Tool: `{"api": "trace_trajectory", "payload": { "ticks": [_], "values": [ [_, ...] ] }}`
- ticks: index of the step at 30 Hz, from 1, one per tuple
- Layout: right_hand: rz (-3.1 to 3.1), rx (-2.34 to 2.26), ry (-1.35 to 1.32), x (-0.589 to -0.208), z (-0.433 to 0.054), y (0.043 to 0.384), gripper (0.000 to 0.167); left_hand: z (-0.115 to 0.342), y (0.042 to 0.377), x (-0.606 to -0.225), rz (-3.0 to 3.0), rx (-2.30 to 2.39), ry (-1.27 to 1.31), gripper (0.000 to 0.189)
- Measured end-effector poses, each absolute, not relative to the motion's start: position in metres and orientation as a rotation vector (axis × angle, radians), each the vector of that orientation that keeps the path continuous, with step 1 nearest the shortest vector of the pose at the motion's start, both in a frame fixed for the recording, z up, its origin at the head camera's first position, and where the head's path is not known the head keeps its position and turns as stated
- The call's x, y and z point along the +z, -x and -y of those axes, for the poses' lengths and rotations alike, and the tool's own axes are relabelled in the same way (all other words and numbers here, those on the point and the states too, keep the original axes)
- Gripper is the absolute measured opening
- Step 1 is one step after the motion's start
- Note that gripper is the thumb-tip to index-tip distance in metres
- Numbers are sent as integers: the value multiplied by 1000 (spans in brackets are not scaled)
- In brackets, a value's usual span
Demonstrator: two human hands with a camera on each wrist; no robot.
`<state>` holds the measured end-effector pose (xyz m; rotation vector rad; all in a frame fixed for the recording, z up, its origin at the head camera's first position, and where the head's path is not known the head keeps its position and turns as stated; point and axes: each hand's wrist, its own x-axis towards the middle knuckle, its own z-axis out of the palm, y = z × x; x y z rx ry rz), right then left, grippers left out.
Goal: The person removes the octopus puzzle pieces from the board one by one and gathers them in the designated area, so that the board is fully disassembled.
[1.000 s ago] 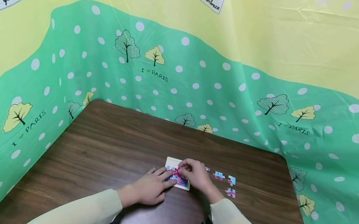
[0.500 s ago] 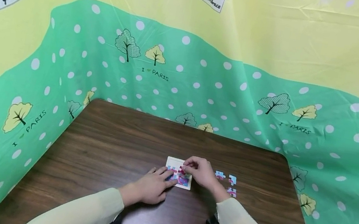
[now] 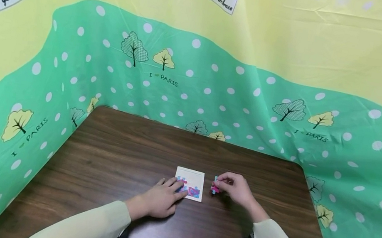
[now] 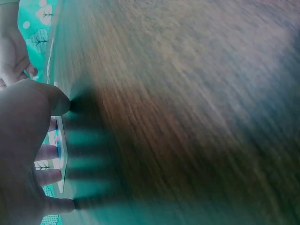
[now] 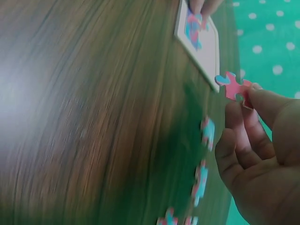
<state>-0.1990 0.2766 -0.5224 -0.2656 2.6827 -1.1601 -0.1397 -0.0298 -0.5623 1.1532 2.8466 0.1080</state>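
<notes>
My left hand rests with fingers spread over the left part of a white puzzle tray. Several joined pink, purple and blue pieces fill the tray's lower part, partly under the fingers; its upper part shows bare white. To the right of the tray, my right hand pinches a pink puzzle piece with a blue knob between thumb and fingers. It is held above the table, apart from the tray, as the right wrist view shows.
Several loose puzzle pieces lie on the table below the right hand in the right wrist view; in the head view that hand mostly covers them. The brown wooden table is bordered by a green and yellow patterned curtain.
My right hand has lifted the pink puzzle piece from the tray and moved right with it, over the loose pieces. The left hand has stayed on the tray.
</notes>
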Motion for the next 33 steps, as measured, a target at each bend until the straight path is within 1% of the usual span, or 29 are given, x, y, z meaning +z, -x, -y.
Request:
{"api": "trace_trajectory", "payload": {
  "ticks": [9, 16, 22, 33],
  "values": [
    [-2695, -1125, 202, -526, -312, 191, 9, 30, 140, -558, -2833, 127, -1149, 58],
    [-2682, -1091, 157, -527, -329, 185, 10, 29, 144, -555, -2841, 115, -1150, 57],
    [-2731, -1000, 136, -530, -335, 182, 12, 29, 143, -554, -2829, 128, -1131, 58],
    [-2840, -844, 209, -539, -332, 183, 5, 26, 141, -556, -2822, 133, -1122, 59]
  ]
}}
